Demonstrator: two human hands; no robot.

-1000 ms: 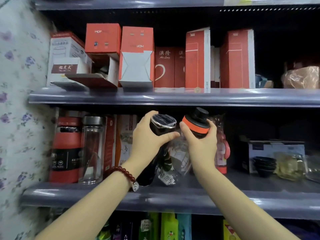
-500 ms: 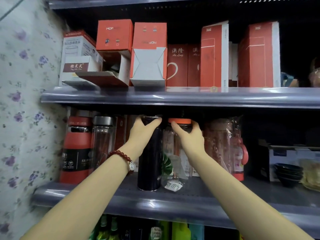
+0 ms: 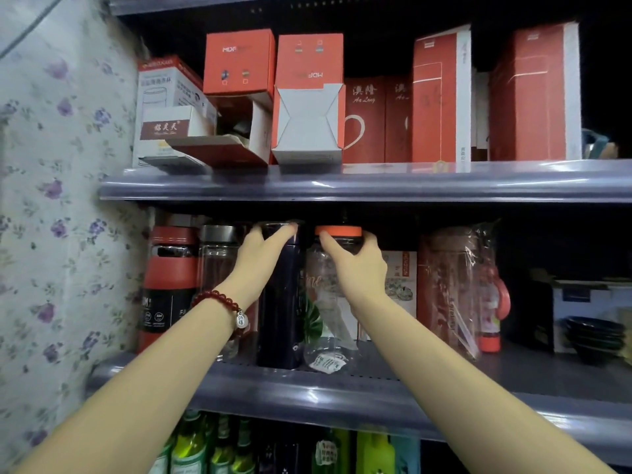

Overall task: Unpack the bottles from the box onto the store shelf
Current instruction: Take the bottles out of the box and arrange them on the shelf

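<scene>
- Lower shelf, nearest: green bottles (image 3: 191, 449) stand stocked below; not part of the present step.
- Middle shelf (image 3: 307, 391), front row: a dark bottle (image 3: 278, 313) and a clear bottle with an orange cap (image 3: 333, 319) both stand upright on it, just beside each other.
- Left hand (image 3: 260, 254): grip closed around the top of the dark bottle.
- Right hand (image 3: 355, 265): grip closed around the orange-capped bottle's neck.
- Judgement: these two are placed but not yet released; letting go remains.
- Left of them, a red flask (image 3: 167, 285) and a glass bottle (image 3: 215, 268) already stand.
- The box is out of view; what remains cannot be told.
- Upper shelf, far: red cartons (image 3: 441, 97).
</scene>
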